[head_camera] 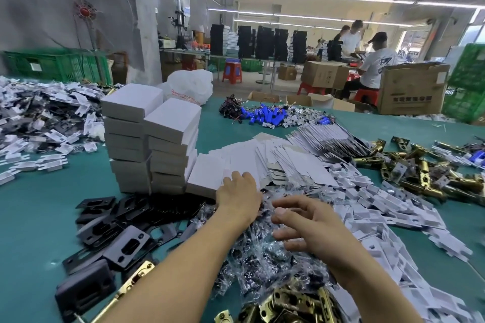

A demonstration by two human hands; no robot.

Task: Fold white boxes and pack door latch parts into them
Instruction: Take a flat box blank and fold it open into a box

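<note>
While the stack of folded boxes [149,139] stands on the green bench [34,217], the left hand [238,196] lays near-straight fingers on a white box [204,178] just right of that stack, probably parking it alongside. The right hand [304,225] hovers spread and empty over little clear bags [262,257] in front of the stack, so parts are within reach. Flat blanks [288,162] fan out further right.

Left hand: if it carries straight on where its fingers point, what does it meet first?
Probably the flat white box blanks, fanned out just ahead of the left hand. Its fingers seem to be at their near edge, though depth is unclear.
</note>
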